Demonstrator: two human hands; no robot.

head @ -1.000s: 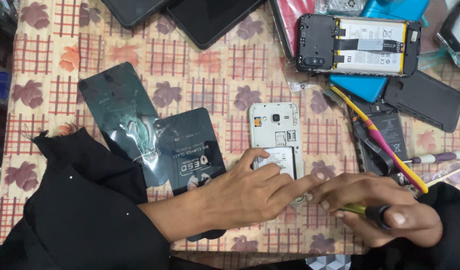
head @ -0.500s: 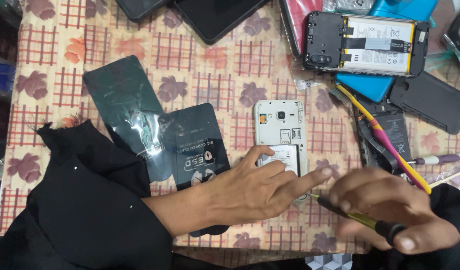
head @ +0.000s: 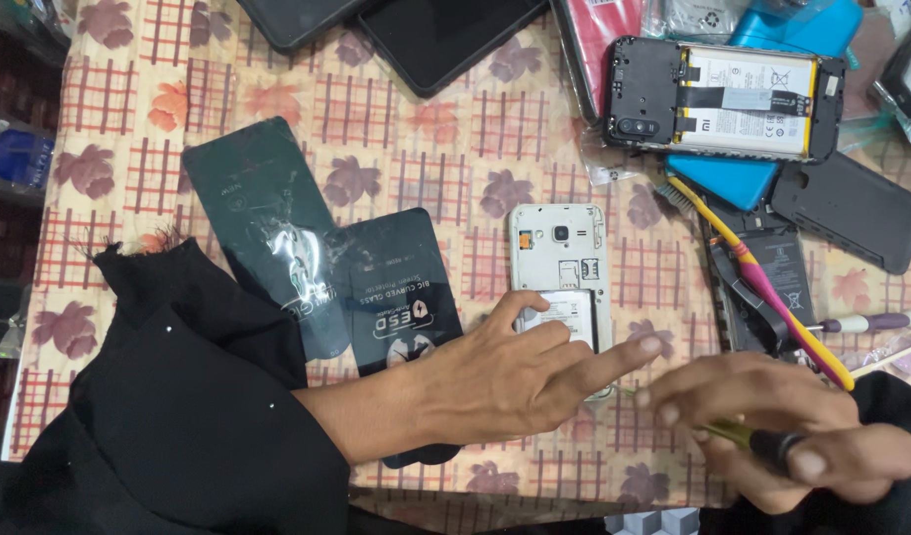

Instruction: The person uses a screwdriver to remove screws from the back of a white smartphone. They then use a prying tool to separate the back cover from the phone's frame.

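Observation:
A white phone (head: 559,253) lies face down with its back cover off, its battery (head: 564,315) showing in the lower half. My left hand (head: 515,372) rests on the battery end, thumb and fingers spread, index finger pointing right. My right hand (head: 782,436) is just to the right of it, closed around a small screwdriver (head: 748,441) with a yellow-green shaft and black cap. The screwdriver tip points left toward the phone's lower right corner and is blurred.
Two dark screen-protector packets (head: 317,263) lie left of the phone. A larger opened black phone (head: 728,99) sits at the back right above a blue case (head: 728,178). A yellow-and-pink toothbrush (head: 762,282), a black back cover (head: 847,210) and a purple-handled tool (head: 871,322) lie right.
My left index finger has straightened and points right. My right hand with the screwdriver has drawn back to the right, away from the phone's lower corner.

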